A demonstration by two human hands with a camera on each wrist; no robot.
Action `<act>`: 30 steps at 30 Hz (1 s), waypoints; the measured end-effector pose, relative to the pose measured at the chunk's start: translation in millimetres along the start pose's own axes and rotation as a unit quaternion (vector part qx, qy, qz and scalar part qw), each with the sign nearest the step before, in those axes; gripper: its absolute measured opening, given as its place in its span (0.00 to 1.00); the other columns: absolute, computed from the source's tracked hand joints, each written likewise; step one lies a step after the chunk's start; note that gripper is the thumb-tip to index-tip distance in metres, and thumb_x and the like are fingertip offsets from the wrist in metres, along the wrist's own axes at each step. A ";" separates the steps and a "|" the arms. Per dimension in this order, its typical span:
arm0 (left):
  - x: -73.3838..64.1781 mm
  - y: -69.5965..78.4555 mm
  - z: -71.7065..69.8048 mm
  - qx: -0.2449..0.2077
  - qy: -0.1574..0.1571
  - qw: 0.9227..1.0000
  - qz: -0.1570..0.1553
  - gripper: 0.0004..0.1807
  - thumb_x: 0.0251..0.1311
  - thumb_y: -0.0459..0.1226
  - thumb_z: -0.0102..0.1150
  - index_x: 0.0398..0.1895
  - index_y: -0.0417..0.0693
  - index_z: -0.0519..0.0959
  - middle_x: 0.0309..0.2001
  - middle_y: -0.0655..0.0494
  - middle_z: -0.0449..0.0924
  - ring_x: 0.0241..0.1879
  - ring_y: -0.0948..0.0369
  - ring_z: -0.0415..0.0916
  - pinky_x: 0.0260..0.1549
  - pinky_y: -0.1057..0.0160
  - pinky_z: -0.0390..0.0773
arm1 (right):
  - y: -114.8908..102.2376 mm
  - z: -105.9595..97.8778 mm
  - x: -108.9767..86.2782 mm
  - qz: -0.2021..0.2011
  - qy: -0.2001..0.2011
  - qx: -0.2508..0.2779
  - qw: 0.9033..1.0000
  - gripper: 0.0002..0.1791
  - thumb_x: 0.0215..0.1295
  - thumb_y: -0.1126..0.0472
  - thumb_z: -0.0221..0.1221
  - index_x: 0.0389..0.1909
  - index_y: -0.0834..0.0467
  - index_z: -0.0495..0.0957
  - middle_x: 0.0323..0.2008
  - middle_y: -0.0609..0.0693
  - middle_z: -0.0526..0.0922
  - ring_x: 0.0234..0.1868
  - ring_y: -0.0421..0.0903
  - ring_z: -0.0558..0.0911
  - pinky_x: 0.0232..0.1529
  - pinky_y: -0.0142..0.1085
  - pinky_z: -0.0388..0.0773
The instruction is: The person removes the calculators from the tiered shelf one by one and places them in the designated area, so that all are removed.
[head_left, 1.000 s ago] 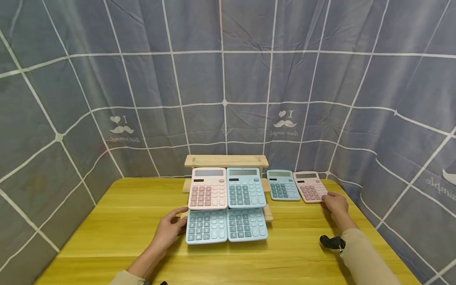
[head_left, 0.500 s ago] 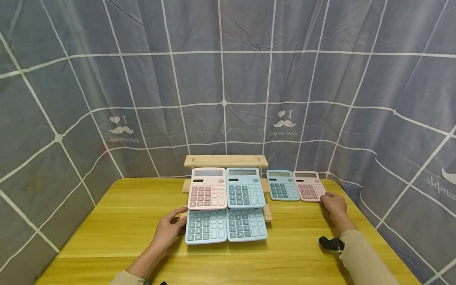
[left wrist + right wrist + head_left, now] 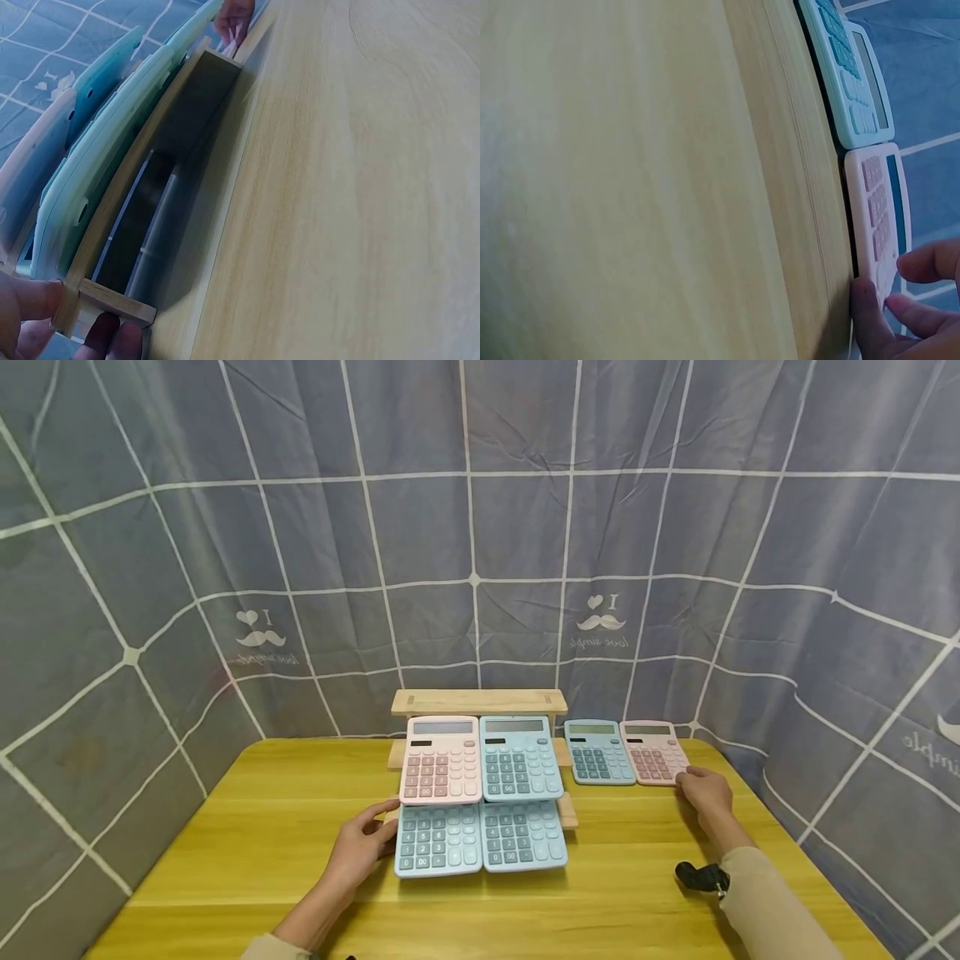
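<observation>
My left hand (image 3: pixel 358 847) grips the left end of a tiered wooden rack (image 3: pixel 480 700); in the left wrist view its thumb and fingers are around the end piece. On the upper tier lean a pink calculator (image 3: pixel 442 760) and a blue calculator (image 3: pixel 521 758). Two blue calculators sit on the tier below, partly hidden behind those above. To the right, my right hand (image 3: pixel 707 792) holds the lower right corner of another pink calculator (image 3: pixel 870 195). That one stands tilted back with its left edge close against a smaller-looking blue calculator (image 3: pixel 862 90).
The yellow wood-grain table (image 3: pixel 247 852) spreads out in front and to the left. A grey-blue checked curtain (image 3: pixel 420 527) closes off the back and sides. Under the right sleeve hangs a black wrist strap piece (image 3: pixel 699 877).
The right pink calculator has turned slightly more upright and shifted left toward its blue neighbour, with my right hand following. My left hand stays on the rack; the head view shifts slightly.
</observation>
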State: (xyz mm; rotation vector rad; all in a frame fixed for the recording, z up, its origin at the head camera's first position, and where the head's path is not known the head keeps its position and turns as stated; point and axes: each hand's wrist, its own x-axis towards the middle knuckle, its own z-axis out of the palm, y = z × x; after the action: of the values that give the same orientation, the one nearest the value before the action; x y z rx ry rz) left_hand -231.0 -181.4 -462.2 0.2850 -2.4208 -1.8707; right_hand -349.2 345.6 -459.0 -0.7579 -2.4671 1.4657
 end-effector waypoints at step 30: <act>0.1 0.1 -0.7 0.006 -0.001 1.000 -0.005 0.20 0.72 0.33 0.55 0.66 0.46 0.76 0.43 0.43 0.77 0.37 0.60 0.80 0.38 0.63 0.86 | -23.5 -7.6 -16.3 0.000 -0.073 0.063 0.995 0.34 0.71 0.58 0.50 0.75 0.68 0.59 0.70 0.70 0.63 0.56 0.58 0.74 0.43 0.33 0.85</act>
State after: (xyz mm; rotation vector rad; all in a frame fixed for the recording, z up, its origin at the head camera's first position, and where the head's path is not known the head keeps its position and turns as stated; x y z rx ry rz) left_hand -230.9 -182.1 -462.0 0.2985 -2.4375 -1.8612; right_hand -340.2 334.1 -433.3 -0.6476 -2.4465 1.7145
